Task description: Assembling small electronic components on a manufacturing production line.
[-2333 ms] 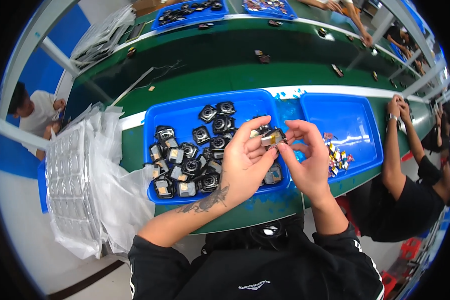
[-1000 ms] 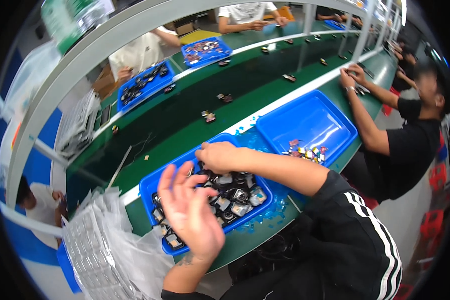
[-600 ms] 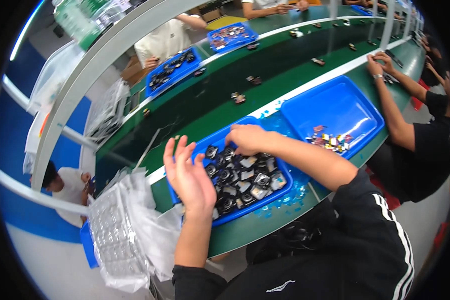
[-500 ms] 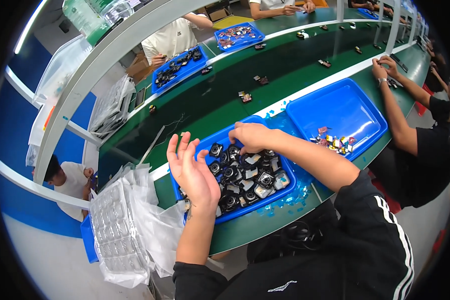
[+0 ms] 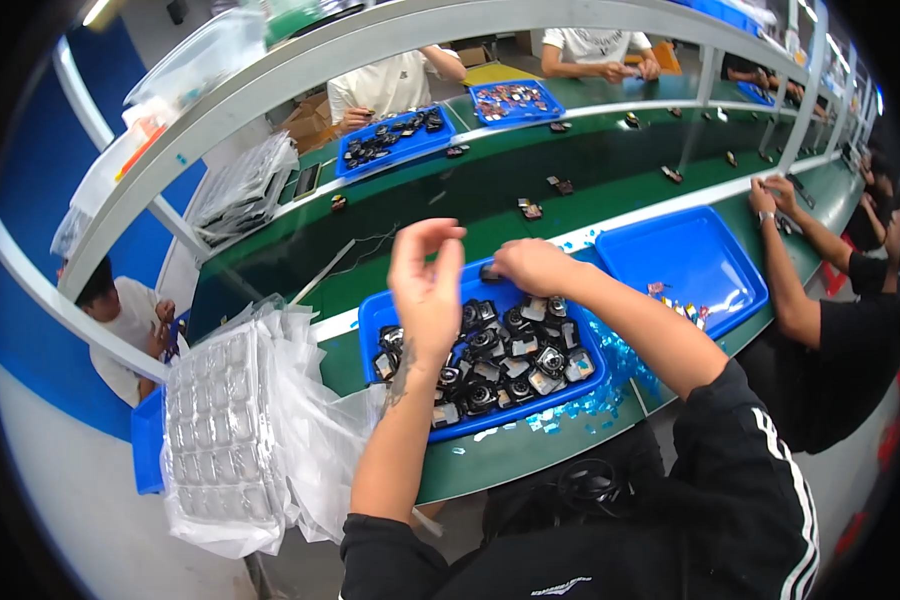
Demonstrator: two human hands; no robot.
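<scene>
Pinching a black part [image 5: 490, 272] left of its fingertips [image 5: 505, 263], the right hand [image 5: 540, 267] is nearer than the loosely parted left hand [image 5: 427, 290].

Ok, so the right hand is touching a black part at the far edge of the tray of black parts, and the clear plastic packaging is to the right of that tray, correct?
Not quite: the clear plastic packaging is to the left of the tray of black parts, as the head view shows. The right hand is touching a black part at its far edge.
</scene>
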